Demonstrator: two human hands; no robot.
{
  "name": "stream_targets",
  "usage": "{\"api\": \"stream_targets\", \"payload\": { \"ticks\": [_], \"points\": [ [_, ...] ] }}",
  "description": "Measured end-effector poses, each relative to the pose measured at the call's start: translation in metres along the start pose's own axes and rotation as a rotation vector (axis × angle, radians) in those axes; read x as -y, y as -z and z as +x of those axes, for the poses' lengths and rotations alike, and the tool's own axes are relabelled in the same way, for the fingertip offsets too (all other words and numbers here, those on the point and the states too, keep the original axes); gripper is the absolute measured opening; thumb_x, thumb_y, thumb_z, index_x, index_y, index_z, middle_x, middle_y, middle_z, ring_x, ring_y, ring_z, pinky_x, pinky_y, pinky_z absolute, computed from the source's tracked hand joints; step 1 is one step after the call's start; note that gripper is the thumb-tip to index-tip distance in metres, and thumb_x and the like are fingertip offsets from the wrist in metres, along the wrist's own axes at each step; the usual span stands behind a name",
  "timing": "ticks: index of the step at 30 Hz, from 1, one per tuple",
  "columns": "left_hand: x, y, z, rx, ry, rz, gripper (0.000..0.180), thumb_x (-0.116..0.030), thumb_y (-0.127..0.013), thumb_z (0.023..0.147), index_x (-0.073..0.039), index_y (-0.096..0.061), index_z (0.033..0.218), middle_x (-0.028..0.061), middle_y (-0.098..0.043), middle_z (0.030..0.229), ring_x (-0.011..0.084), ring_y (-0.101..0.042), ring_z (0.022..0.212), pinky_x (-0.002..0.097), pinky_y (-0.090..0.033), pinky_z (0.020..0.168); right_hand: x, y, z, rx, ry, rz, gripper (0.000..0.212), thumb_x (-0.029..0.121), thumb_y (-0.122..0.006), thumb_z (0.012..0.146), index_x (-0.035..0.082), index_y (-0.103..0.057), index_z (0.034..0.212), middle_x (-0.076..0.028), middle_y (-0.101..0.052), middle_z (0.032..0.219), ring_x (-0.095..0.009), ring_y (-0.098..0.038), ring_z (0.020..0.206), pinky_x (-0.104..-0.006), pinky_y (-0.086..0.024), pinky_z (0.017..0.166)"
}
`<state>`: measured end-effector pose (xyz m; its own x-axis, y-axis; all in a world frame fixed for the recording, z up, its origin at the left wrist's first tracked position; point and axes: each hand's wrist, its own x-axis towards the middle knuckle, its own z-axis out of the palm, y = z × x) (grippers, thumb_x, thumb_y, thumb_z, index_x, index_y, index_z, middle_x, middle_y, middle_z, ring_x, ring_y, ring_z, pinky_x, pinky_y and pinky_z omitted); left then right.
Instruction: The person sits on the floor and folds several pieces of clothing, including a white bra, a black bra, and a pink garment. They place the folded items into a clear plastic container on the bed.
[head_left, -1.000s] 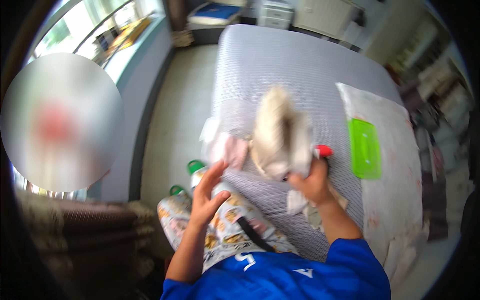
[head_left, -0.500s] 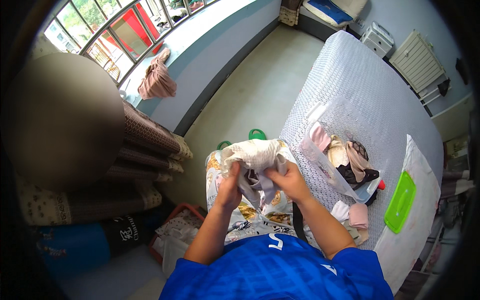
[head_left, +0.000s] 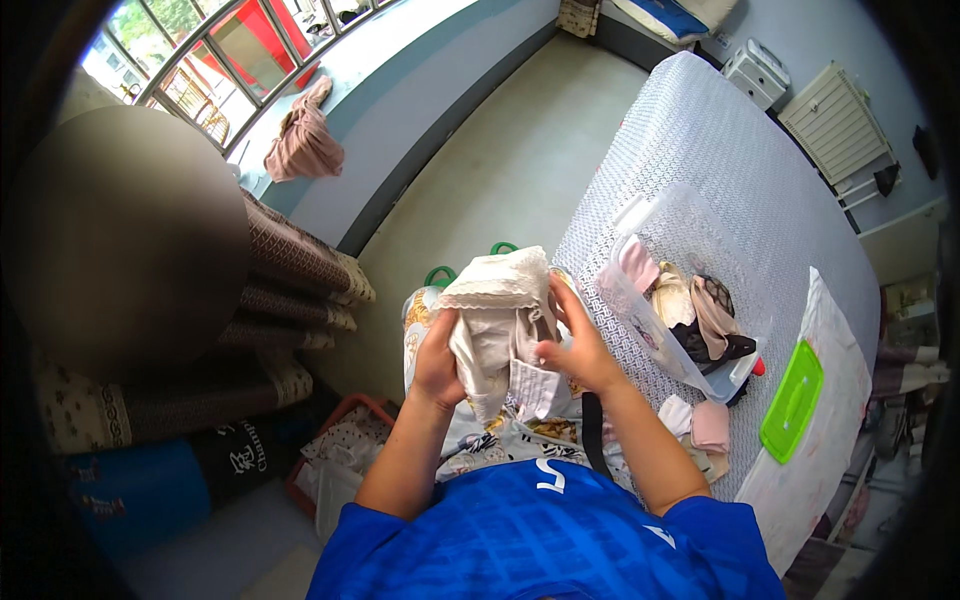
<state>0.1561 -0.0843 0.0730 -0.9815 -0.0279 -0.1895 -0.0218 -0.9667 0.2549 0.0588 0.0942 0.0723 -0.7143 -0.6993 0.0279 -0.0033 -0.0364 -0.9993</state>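
A folded cream bra (head_left: pixel 490 345) with lace trim hangs above my lap, held between both hands. My left hand (head_left: pixel 438 365) grips its left edge, with the thumb in front and the fingers mostly hidden behind. My right hand (head_left: pixel 580 345) is at the right edge; its thumb touches a greyish strap, and the fingers reach up along the side. A pale strip (head_left: pixel 535 388) that looks like the hook fastening dangles at the lower right. Beneath lie my patterned trousers (head_left: pixel 470 440).
On the bed (head_left: pixel 665 130) to the right, a clear plastic box (head_left: pixel 640 310) holds crumpled clothes (head_left: pixel 705 310). Folded pink and white pieces (head_left: pixel 710 428) and a green lid (head_left: pixel 792 400) lie nearer. Green slippers (head_left: pixel 440 275) rest on the floor; a red-rimmed basket (head_left: pixel 350 405) stands at left.
The bra has been turned and spread, so its lace edge and hanging strip now show more. My right hand has loosened its fingers and shifted up along the side.
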Motion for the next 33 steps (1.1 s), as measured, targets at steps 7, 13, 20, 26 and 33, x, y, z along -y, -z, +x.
{"api": "stream_targets", "payload": {
  "ticks": [7,13,20,26,33],
  "points": [
    [0.001,-0.011,-0.007,-0.150,-0.068,0.379,0.046,-0.028,-0.039,0.099,0.001,-0.040,0.134,0.0156,-0.052,0.129,0.0268,-0.053,0.117,0.0395,-0.041,0.101,0.003,-0.010,0.006,-0.071,-0.231,-0.382,0.056,0.012,-0.070,0.072,0.001,-0.052,0.123,-0.012,-0.063,0.107,-0.022,-0.059,0.104,-0.0344,-0.046,0.090],
    [-0.030,0.009,-0.003,-0.181,-0.158,1.020,0.034,-0.020,-0.051,0.094,0.004,-0.056,0.117,0.0085,-0.062,0.105,0.0149,-0.059,0.094,0.0275,-0.046,0.082,0.030,0.053,-0.006,-0.113,-0.135,-0.169,0.031,-0.004,-0.055,0.076,-0.001,-0.056,0.107,-0.006,-0.065,0.097,-0.013,-0.061,0.090,-0.0256,-0.047,0.081],
    [0.002,0.030,0.011,-0.084,0.275,0.712,0.037,-0.028,-0.055,0.093,0.000,-0.055,0.117,0.0059,-0.062,0.106,0.0125,-0.059,0.095,0.0263,-0.047,0.083,0.061,0.103,-0.052,0.086,-0.495,0.048,0.036,0.004,-0.060,0.083,-0.001,-0.050,0.118,-0.009,-0.062,0.109,-0.012,-0.059,0.100,-0.0251,-0.047,0.085],
    [0.052,0.116,-0.001,-0.090,0.387,1.122,0.061,-0.029,-0.072,0.082,-0.002,-0.046,0.131,0.0077,-0.057,0.120,0.0140,-0.053,0.106,0.0244,-0.041,0.089,-0.024,0.116,-0.109,-0.059,-0.413,-0.720,0.062,0.022,-0.070,0.078,0.008,-0.046,0.134,-0.018,-0.050,0.131,-0.033,-0.050,0.119,-0.0381,-0.040,0.098],
    [0.046,0.083,-0.002,-0.216,0.414,1.087,0.053,-0.021,-0.074,0.080,0.000,-0.052,0.124,0.0051,-0.063,0.106,0.0108,-0.060,0.090,0.0259,-0.048,0.079,-0.012,0.074,-0.078,-0.023,-0.122,-0.872,0.065,0.021,-0.072,0.075,0.012,-0.046,0.134,-0.016,-0.037,0.143,-0.035,-0.037,0.130,-0.0424,-0.034,0.105]
  ]
}}
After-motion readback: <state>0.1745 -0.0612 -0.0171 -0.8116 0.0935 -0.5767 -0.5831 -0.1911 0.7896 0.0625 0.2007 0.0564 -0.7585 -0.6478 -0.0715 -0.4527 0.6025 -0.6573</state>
